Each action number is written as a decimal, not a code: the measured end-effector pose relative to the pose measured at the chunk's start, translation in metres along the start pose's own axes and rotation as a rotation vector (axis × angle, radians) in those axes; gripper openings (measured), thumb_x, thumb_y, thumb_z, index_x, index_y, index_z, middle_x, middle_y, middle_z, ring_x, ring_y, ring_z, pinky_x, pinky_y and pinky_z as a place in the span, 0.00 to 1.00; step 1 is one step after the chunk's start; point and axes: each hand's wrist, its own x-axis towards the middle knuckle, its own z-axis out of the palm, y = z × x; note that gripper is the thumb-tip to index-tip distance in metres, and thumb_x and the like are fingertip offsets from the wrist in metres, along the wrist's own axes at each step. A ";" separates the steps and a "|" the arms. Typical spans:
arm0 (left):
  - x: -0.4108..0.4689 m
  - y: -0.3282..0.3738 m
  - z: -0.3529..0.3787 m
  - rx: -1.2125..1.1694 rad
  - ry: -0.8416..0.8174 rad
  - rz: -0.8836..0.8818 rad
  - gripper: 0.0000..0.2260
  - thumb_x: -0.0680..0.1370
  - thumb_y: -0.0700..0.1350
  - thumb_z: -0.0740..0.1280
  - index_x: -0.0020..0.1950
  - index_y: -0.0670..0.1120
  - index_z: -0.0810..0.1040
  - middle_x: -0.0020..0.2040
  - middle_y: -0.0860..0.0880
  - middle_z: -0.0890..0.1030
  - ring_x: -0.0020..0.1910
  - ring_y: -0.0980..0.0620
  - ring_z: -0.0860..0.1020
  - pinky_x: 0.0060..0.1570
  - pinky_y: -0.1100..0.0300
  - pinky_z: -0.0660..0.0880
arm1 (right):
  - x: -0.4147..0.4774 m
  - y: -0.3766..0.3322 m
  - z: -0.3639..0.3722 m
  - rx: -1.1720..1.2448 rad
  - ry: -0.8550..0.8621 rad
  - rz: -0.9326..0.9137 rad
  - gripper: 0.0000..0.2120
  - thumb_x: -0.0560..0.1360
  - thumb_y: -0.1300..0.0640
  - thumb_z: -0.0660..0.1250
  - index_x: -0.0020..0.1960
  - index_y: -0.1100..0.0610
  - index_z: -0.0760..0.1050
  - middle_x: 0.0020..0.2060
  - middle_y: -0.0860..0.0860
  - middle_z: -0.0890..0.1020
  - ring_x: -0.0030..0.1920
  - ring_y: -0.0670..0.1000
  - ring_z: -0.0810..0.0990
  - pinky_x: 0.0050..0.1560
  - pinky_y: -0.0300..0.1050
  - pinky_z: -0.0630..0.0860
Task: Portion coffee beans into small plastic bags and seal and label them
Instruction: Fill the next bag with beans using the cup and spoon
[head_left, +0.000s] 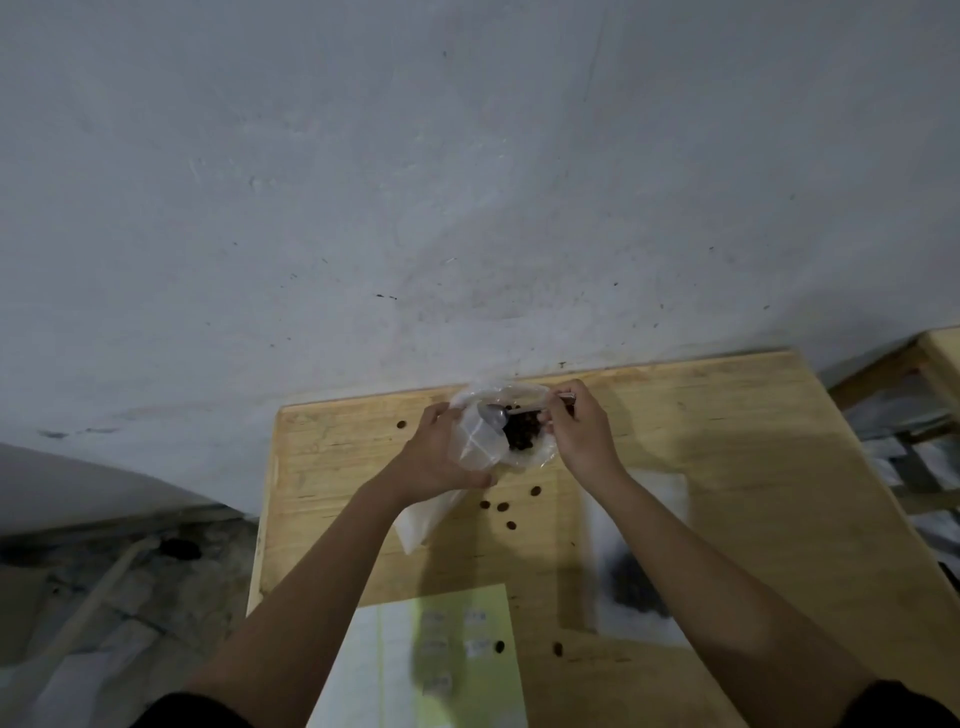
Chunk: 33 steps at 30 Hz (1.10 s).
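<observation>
Wooden table (727, 441): left hand (436, 454) grips bag (478, 441), right hand (579, 434) holds spoon (496, 415).

We've got black sleeves (197, 709) at the upper arms, forearms (322, 561) bare, left hand (441, 452) and right hand (576, 426) bare too.

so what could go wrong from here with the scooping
1. The spoon in the right hand could spill short of the small bag that the left hand holds. The bag's mouth looks floppy, and loose beans already lie on the table.
2. A stray bean sits on the label sheet and may get in the way when labelling.
</observation>
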 end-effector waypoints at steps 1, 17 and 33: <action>-0.001 0.000 0.001 -0.016 0.013 0.004 0.46 0.65 0.54 0.77 0.75 0.46 0.55 0.73 0.50 0.53 0.70 0.50 0.59 0.60 0.60 0.60 | -0.001 -0.001 0.000 0.031 0.002 -0.011 0.05 0.80 0.59 0.58 0.48 0.58 0.72 0.41 0.54 0.79 0.42 0.51 0.79 0.46 0.46 0.77; -0.023 0.007 0.005 -0.119 0.050 0.051 0.51 0.56 0.65 0.74 0.74 0.51 0.59 0.70 0.59 0.52 0.67 0.55 0.61 0.62 0.58 0.64 | -0.022 0.028 0.004 0.321 0.205 0.034 0.09 0.79 0.65 0.57 0.46 0.60 0.75 0.41 0.54 0.80 0.41 0.48 0.80 0.47 0.40 0.79; -0.020 0.002 0.010 -0.085 0.035 0.009 0.48 0.62 0.55 0.78 0.75 0.48 0.55 0.74 0.54 0.50 0.71 0.53 0.57 0.63 0.61 0.58 | -0.010 0.011 0.001 0.775 0.212 0.419 0.10 0.78 0.67 0.59 0.40 0.62 0.75 0.38 0.57 0.80 0.38 0.52 0.81 0.41 0.39 0.81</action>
